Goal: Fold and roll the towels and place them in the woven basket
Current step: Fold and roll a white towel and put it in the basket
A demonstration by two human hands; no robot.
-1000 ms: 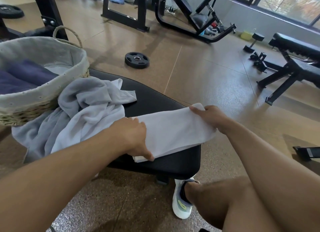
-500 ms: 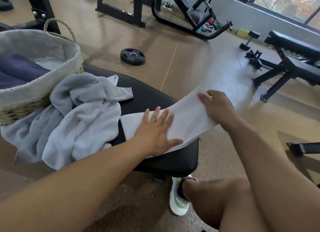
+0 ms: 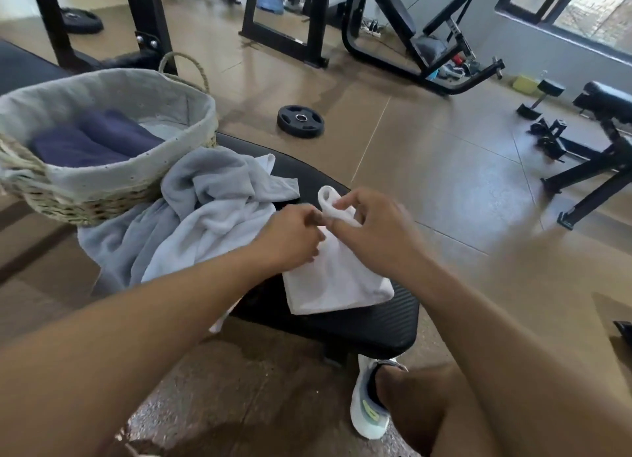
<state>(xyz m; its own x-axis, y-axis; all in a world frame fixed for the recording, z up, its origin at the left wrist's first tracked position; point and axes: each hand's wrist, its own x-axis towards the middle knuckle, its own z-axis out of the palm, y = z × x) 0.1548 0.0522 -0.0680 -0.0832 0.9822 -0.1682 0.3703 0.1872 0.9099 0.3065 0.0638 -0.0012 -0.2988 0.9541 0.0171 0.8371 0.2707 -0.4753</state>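
A folded white towel (image 3: 337,279) lies lengthwise on the black padded bench (image 3: 369,326). Its far end is curled into a small roll. My left hand (image 3: 290,237) and my right hand (image 3: 372,231) both pinch that rolled end, fingers curled round it. A crumpled pale grey towel (image 3: 191,217) lies heaped on the bench to the left, hanging over its edge. Behind it stands the woven basket (image 3: 102,169) with a grey cloth lining, and dark blue rolled towels (image 3: 95,142) lie inside.
A black weight plate (image 3: 300,121) lies on the brown floor beyond the bench. Black gym machine frames (image 3: 393,46) stand at the back, another bench (image 3: 602,149) and dumbbells at the right. My shoe (image 3: 369,398) and knee are below the bench's near end.
The white towel has been turned from lying across the bench to lying lengthwise. Both hands moved from pressing it flat to its far end, which is now curled up.
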